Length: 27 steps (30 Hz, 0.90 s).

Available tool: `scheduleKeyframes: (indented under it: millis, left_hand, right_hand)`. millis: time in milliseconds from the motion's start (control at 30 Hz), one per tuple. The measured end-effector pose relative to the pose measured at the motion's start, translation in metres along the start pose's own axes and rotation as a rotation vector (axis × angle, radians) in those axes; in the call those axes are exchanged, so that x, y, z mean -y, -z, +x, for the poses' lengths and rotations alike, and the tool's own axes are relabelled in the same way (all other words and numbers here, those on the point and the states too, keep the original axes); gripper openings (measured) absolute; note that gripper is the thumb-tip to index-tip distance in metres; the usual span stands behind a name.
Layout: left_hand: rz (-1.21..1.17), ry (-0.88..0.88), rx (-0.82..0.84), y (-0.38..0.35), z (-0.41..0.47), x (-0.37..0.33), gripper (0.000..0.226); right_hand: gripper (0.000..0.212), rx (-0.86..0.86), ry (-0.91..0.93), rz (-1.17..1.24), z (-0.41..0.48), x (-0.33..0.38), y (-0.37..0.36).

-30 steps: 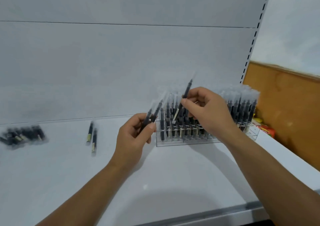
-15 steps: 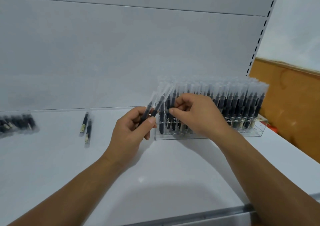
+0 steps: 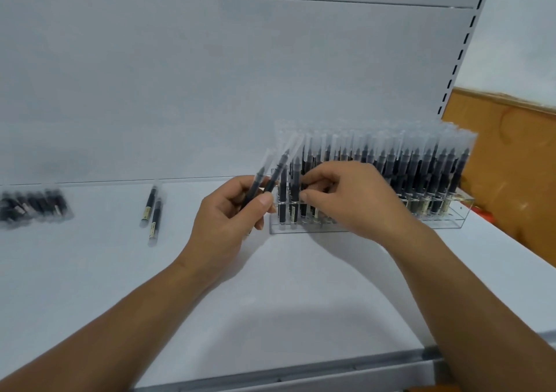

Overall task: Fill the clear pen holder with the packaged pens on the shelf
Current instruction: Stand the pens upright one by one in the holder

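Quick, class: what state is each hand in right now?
Left hand: grips two packaged pens.
Right hand: fingers curled, seemingly pinching a pen standing in the clear pen holder.

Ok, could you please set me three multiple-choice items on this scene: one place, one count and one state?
1. Where do the two loose pens lie?
A. on the shelf, left of the left hand
B. on top of the holder
C. right of the holder

2. How many pens does the left hand hold?
A. none
B. two
C. five

3. How do the holder's pens stand?
A. flat
B. upright
C. spilled out

1 A: they lie on the white shelf, left of that hand.
2 B: two wrapped pens stick up from its grip.
3 B: the rows rise straight from the slots.
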<state>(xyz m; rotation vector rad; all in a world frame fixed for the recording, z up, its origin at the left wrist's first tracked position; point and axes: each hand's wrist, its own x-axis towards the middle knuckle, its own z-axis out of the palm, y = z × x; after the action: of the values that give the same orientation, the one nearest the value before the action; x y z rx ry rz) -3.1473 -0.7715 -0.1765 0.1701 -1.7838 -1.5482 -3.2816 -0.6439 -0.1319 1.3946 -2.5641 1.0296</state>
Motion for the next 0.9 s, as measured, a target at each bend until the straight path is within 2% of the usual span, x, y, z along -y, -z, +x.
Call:
scheduleKeyframes:
  millis: [100, 200, 267, 400, 567, 667, 767, 900]
  left_hand:
    - [0.022, -0.003, 0.022, 0.000, 0.000, 0.000, 0.014]
    - [0.040, -0.002, 0.026, -0.002, 0.000, -0.001, 0.013]
    - [0.057, 0.005, 0.019, -0.003, -0.001, -0.001, 0.016]
    - [0.074, 0.004, 0.047, -0.005, -0.001, -0.001, 0.015]
    - [0.111, 0.011, 0.075, -0.008, -0.001, -0.001, 0.012]
    - [0.089, 0.042, 0.052, -0.007, 0.001, -0.001, 0.025]
    - [0.080, 0.068, 0.061, -0.003, 0.003, 0.002, 0.035]
    - [0.061, 0.083, 0.055, -0.002, 0.003, 0.004, 0.033]
  right_hand:
    - [0.009, -0.057, -0.009, 0.251, -0.009, -0.001, 0.012]
    - [0.008, 0.034, -0.046, 0.617, -0.014, 0.008, 0.012]
    - [0.010, 0.054, -0.038, 0.661, -0.015, 0.012, 0.005]
    - [0.010, -0.010, -0.077, 0.757, -0.012, 0.015, -0.006]
    - [0.010, -0.061, -0.089, 0.819, -0.009, 0.018, -0.003]
    - [0.009, -0.216, -0.109, 0.840, -0.005, 0.015, 0.016]
    - [0.006, -0.389, -0.040, 0.725, 0.000, 0.007, 0.031]
    - [0.011, -0.428, 0.040, 0.482, 0.005, -0.002, 0.025]
